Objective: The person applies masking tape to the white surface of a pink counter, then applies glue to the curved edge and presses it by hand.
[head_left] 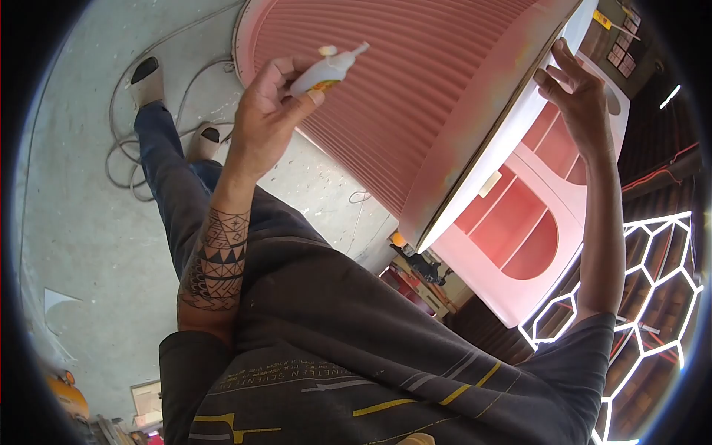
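Note:
My left hand [276, 111] holds a small translucent glue bottle [323, 73] with a yellow and red label, its narrow nozzle tilted up to the right. A small pale cap-like piece shows by my fingers at its upper side. Behind the bottle stands a large pink curved cabinet [371, 119] with a ribbed front. Along its side runs a white panel [486, 144] with a dark thin edge line. My right hand [575, 93] rests with fingers apart and bent, fingertips right at that panel's edge.
A second pink unit [512, 222] with rounded shelf openings stands behind at right. A grey hose [119, 141] lies looped on the floor [89, 222] by my feet. Hexagon-shaped lights [645, 282] show at lower right. Tools and materials [423, 263] lie beyond my torso.

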### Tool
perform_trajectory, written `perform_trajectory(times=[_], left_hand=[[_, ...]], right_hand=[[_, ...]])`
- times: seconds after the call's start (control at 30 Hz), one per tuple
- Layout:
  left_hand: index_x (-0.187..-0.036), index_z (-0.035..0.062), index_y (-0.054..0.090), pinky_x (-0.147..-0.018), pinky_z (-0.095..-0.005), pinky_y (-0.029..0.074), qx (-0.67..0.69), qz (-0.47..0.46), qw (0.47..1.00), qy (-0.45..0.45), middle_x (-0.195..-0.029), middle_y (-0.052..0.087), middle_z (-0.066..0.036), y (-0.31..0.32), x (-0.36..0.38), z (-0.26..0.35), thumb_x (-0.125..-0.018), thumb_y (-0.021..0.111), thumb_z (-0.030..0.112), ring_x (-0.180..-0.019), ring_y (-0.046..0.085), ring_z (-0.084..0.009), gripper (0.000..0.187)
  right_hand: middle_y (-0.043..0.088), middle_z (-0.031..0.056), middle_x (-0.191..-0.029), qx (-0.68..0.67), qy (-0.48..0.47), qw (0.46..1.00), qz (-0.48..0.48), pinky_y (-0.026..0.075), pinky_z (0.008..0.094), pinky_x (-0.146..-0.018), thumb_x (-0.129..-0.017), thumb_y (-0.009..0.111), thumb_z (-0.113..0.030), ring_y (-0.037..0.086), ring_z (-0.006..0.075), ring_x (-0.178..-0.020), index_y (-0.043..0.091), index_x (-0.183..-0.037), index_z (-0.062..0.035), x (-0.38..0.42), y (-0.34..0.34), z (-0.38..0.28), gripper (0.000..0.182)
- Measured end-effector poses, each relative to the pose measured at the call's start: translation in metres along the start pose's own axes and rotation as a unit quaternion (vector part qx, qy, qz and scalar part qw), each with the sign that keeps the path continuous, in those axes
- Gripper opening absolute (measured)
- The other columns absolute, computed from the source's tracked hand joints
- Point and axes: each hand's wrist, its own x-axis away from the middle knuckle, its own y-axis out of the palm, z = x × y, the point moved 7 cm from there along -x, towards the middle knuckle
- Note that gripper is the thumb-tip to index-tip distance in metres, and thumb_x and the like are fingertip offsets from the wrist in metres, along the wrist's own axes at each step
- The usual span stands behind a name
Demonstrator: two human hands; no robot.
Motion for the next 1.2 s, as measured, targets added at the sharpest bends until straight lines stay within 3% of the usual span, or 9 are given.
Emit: perform_trajectory(times=[0.1,0.23,0.33,0.57,0.7,0.77,0.8,1.0,1.2], left_hand=[[-0.151,-0.0034,0.051,-0.110,-0.0296,0.050,0.007,-0.046,0.998,-0.045,-0.138,0.063,-0.011,-0.007,0.013,-0.018,-0.107,0.068,0.003,-0.128,0.062,-0.0176,0.048],[-0.148,-0.0020,0.053,-0.109,-0.0286,0.051,-0.012,-0.076,0.996,-0.049,-0.136,0.064,-0.010,0.009,0.004,-0.008,-0.107,0.067,0.002,-0.126,0.062,-0.0168,0.043],[-0.145,-0.0017,0.054,-0.107,-0.0277,0.050,-0.002,-0.080,0.995,-0.053,-0.135,0.064,-0.011,0.012,-0.001,-0.006,-0.107,0.068,0.002,-0.126,0.062,-0.0163,0.041],[-0.144,-0.0009,0.052,-0.107,-0.0270,0.049,0.006,-0.003,0.997,-0.079,-0.133,0.063,-0.011,-0.010,0.000,-0.015,-0.106,0.068,0.002,-0.126,0.060,-0.0152,0.041],[-0.145,-0.0006,0.052,-0.109,-0.0279,0.047,-0.003,0.029,0.996,-0.084,-0.135,0.062,-0.011,-0.014,-0.009,-0.008,-0.107,0.067,0.002,-0.128,0.059,-0.0151,0.042],[-0.146,-0.0006,0.052,-0.109,-0.0282,0.047,0.007,0.034,0.996,-0.077,-0.135,0.062,-0.011,-0.012,-0.014,-0.002,-0.107,0.067,0.002,-0.128,0.059,-0.0151,0.042],[-0.146,-0.0006,0.051,-0.109,-0.0282,0.047,0.008,0.034,0.996,-0.080,-0.135,0.062,-0.011,-0.013,-0.013,-0.001,-0.107,0.067,0.002,-0.128,0.059,-0.0151,0.042],[-0.146,-0.0006,0.050,-0.108,-0.0284,0.048,0.012,0.021,0.997,-0.078,-0.134,0.063,-0.011,-0.005,-0.023,0.007,-0.107,0.066,0.002,-0.127,0.060,-0.0153,0.042],[-0.146,-0.0002,0.051,-0.108,-0.0294,0.049,0.015,0.015,0.996,-0.083,-0.136,0.062,-0.011,0.001,-0.025,0.009,-0.108,0.066,0.003,-0.129,0.060,-0.0162,0.042]], right_hand=[[0.046,0.0228,-0.167,0.003,-0.005,1.000,-0.010,0.054,0.0464,-0.115,-0.094,0.086,-0.037,0.060,0.0365,-0.144,0.055,-0.158,-0.0032,-0.012,0.013,0.000,0.079],[0.045,0.0234,-0.168,0.066,0.010,0.998,-0.018,0.052,0.0467,-0.117,-0.098,0.083,-0.034,0.056,0.0378,-0.148,0.052,-0.160,-0.0035,-0.003,-0.013,0.003,0.076],[0.043,0.0214,-0.170,-0.010,-0.012,0.999,-0.034,0.052,0.0455,-0.118,-0.100,0.081,-0.031,0.055,0.0347,-0.148,0.052,-0.160,-0.0042,0.000,-0.030,0.029,0.072],[0.038,0.0158,-0.174,-0.150,0.075,0.984,-0.059,0.050,0.0412,-0.121,-0.102,0.079,-0.024,0.048,0.0287,-0.155,0.044,-0.166,-0.0096,-0.001,-0.034,0.080,0.074],[0.038,0.0124,-0.175,-0.140,0.060,0.987,-0.059,0.040,0.0395,-0.127,-0.101,0.080,-0.021,0.048,0.0264,-0.154,0.042,-0.166,-0.0077,-0.005,-0.039,0.093,0.076],[0.037,0.0122,-0.175,-0.127,0.065,0.988,-0.063,0.038,0.0406,-0.129,-0.100,0.082,-0.020,0.046,0.0261,-0.156,0.046,-0.164,-0.0071,-0.004,-0.041,0.094,0.075],[0.038,0.0139,-0.175,-0.024,0.044,0.997,-0.064,0.037,0.0411,-0.129,-0.098,0.083,-0.020,0.045,0.0258,-0.157,0.052,-0.161,-0.0085,-0.005,-0.043,0.093,0.071],[0.039,0.0122,-0.174,-0.124,0.079,0.987,-0.060,0.032,0.0431,-0.132,-0.095,0.085,-0.016,0.026,0.0255,-0.166,0.060,-0.157,-0.0136,0.006,-0.038,0.086,0.066],[0.036,0.0108,-0.176,-0.112,0.077,0.989,-0.051,0.044,0.0426,-0.126,-0.094,0.086,-0.019,0.034,0.0265,-0.162,0.057,-0.159,-0.0169,0.011,-0.039,0.082,0.071]])
